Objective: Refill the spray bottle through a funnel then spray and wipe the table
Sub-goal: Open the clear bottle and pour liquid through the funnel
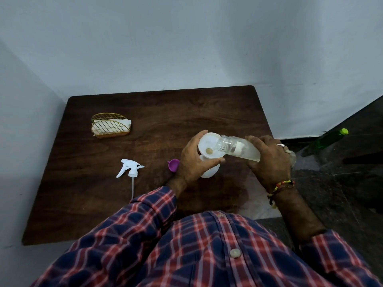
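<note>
A white funnel sits in the neck of the white spray bottle body, which stands on the dark wooden table. My left hand wraps around the bottle's neck just under the funnel. My right hand grips a clear plastic bottle, tipped so its open mouth lies over the funnel's bowl. The white trigger spray head with its dip tube lies on the table to the left. A purple cap lies beside my left hand.
A gold wire holder with white napkins stands at the back left of the table. A green bottle with a yellow-green cap is on the dark floor to the right. The table's right front part looks wet.
</note>
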A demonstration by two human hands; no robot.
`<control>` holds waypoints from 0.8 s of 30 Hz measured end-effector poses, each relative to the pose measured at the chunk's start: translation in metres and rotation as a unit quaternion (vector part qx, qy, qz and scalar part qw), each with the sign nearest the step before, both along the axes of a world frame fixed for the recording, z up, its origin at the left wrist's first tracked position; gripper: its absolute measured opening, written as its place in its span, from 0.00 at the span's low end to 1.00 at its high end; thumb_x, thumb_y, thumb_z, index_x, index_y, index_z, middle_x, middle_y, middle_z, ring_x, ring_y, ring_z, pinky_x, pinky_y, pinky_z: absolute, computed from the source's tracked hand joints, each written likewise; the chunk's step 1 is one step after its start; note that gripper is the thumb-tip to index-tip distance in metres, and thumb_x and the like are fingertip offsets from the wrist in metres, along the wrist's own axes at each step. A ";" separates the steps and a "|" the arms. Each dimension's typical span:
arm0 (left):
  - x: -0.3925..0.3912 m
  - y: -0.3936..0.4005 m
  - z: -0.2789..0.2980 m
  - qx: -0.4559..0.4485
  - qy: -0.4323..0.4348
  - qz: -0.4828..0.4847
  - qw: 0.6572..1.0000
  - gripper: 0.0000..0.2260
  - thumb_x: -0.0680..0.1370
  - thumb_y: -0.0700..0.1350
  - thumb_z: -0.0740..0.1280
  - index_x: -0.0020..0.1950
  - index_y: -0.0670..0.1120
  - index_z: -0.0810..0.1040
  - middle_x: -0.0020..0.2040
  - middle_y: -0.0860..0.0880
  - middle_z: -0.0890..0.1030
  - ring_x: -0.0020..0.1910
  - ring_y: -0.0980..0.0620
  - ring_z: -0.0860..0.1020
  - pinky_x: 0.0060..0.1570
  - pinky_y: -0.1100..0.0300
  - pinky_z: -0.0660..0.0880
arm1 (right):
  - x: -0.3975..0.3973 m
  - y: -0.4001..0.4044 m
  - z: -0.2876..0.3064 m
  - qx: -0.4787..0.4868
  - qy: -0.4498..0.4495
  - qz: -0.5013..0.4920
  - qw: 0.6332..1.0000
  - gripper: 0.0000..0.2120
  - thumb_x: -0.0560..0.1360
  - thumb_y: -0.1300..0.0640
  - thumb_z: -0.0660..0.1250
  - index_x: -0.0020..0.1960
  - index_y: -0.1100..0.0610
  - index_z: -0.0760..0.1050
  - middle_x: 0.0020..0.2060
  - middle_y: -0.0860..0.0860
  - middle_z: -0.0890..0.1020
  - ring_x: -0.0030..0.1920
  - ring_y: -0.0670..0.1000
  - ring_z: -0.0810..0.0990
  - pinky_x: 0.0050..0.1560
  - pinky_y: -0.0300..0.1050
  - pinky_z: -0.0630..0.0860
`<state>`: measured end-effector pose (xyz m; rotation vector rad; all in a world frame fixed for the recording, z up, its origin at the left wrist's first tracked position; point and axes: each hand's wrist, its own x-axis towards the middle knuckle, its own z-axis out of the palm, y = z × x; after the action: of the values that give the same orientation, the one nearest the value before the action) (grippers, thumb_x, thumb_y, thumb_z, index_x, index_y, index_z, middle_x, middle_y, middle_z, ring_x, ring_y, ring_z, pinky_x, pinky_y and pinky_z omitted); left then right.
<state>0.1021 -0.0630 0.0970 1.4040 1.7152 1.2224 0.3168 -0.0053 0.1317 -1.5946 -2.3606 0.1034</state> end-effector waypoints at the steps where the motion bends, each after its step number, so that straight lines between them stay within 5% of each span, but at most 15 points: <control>1: 0.000 0.000 0.000 0.001 -0.001 0.000 1.000 0.40 0.66 0.51 0.81 0.73 0.46 0.68 0.68 0.50 0.75 0.66 0.56 0.73 0.66 0.57 0.74 | 0.001 0.000 0.000 -0.002 -0.001 0.000 1.000 0.31 0.65 0.47 0.78 0.66 0.49 0.75 0.56 0.55 0.79 0.55 0.61 0.78 0.51 0.57 0.76; 14: -0.001 0.001 -0.002 0.000 0.007 -0.001 1.000 0.39 0.67 0.50 0.81 0.73 0.47 0.68 0.68 0.50 0.75 0.65 0.61 0.72 0.61 0.73 0.69 | 0.001 -0.002 0.001 -0.003 0.004 -0.004 1.000 0.30 0.66 0.46 0.78 0.66 0.50 0.75 0.56 0.55 0.79 0.56 0.60 0.77 0.52 0.56 0.75; 24: -0.002 0.000 -0.003 -0.002 0.013 0.002 1.000 0.39 0.66 0.51 0.81 0.73 0.46 0.68 0.68 0.51 0.75 0.65 0.62 0.71 0.61 0.74 0.67 | 0.001 -0.002 0.001 -0.001 0.003 -0.009 1.000 0.29 0.66 0.49 0.78 0.65 0.50 0.75 0.56 0.55 0.79 0.56 0.61 0.77 0.53 0.57 0.75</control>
<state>0.0998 -0.0627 0.0936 1.4220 1.7371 1.2070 0.3178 -0.0074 0.1324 -1.6138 -2.3414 0.1061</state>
